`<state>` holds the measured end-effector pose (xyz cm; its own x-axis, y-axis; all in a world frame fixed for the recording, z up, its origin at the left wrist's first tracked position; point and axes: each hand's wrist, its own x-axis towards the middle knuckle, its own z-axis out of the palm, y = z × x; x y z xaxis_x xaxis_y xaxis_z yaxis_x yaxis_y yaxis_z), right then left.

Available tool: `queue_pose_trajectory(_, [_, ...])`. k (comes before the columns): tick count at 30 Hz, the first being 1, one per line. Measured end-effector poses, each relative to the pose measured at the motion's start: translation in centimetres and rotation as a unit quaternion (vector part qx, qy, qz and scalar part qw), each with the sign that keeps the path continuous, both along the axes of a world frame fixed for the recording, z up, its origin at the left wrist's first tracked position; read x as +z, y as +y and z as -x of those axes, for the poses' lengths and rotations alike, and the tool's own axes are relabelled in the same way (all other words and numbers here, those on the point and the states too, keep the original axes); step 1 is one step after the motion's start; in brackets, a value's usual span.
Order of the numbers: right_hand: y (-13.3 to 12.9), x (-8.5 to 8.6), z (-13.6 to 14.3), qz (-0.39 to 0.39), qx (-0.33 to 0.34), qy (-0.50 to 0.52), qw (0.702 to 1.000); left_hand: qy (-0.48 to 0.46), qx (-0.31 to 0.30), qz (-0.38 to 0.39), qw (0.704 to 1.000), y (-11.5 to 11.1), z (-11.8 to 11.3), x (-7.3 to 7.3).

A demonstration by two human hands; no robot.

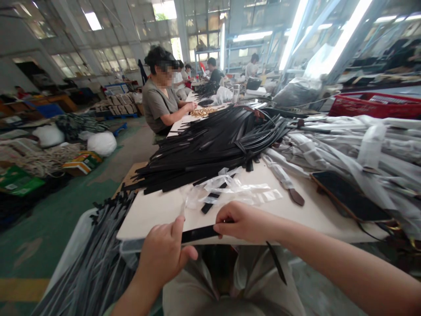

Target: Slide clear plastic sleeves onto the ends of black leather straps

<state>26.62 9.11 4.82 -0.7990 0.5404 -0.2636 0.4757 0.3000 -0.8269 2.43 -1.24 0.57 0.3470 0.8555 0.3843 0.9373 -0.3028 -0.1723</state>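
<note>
Along the near edge of a pale counter (148, 215), a person works seated, with stock heaped across the far and right-hand parts of the surface. The largest heap is a fan of loose black straps (210, 140). To its right lies a broad pile of straps in whitish wrapping (329, 140), with a dark phone (348, 193) at its near side. Beside the counter's left end, a pale container (74, 245) holds a mass of long dark strips (95, 263). Nearer, on bare counter, some clear plastic sleeves (226, 188) lie crumpled over a short dark strip (208, 204).

Just in front of these, at the edge, are the two hands. The right hand (243, 221) is closed, its thumb and curled fingers pinching a flat black strap (200, 234). The left hand (161, 250) has its thumb spread away from the fingers; the strap's other visible end runs behind its forefinger, and I cannot tell whether it grips there. That strap lies level between the hands, along the counter's edge. Smallest of all, a thin dark tail (276, 263) hangs below the right wrist; whether it belongs to the strap is unclear.

The step in hand seems to be positioning this single strap. The next move, I judge, calls for a steady right pinch and a sure left hold, keeping the strap flat.
</note>
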Motion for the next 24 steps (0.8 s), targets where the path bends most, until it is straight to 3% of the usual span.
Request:
queue_pose_trajectory(4, [-0.2, 0.1, 1.8, 0.000, -0.014, 0.002, 1.000, -0.013, -0.009, -0.007, 1.000, 1.0, -2.2, 0.1])
queue_pose_trajectory(8, [-1.6, -1.8, 3.8, -0.003, -0.022, 0.054, 0.998, -0.055, -0.022, -0.008, 0.998, 1.1, -4.0, 0.0])
queue_pose_trajectory(11, [-1.9, -2.9, 3.2, 0.090, 0.020, 0.073, 0.993, -0.057, -0.019, -0.009, 0.998, 0.8, -2.5, -0.2])
queue_pose_trajectory(13, [-1.5, -2.9, 1.8, 0.142, 0.049, 0.055, 0.987, -0.038, 0.018, -0.016, 0.999, 0.4, -0.7, -0.3])
queue_pose_trajectory(17, [-0.4, -1.3, 1.0, 0.100, 0.036, -0.004, 0.994, -0.067, 0.053, 0.001, 0.996, -0.3, 0.4, -0.4])
queue_pose_trajectory(21, [-0.4, 0.9, 3.5, 0.105, 0.028, 0.006, 0.994, -0.183, 0.032, 0.020, 0.982, -0.6, -1.3, -0.4])
queue_pose_trajectory(24, [-0.5, 2.2, 4.7, 0.136, 0.009, -0.002, 0.991, -0.183, 0.071, 0.011, 0.981, -1.2, -0.6, -0.3])
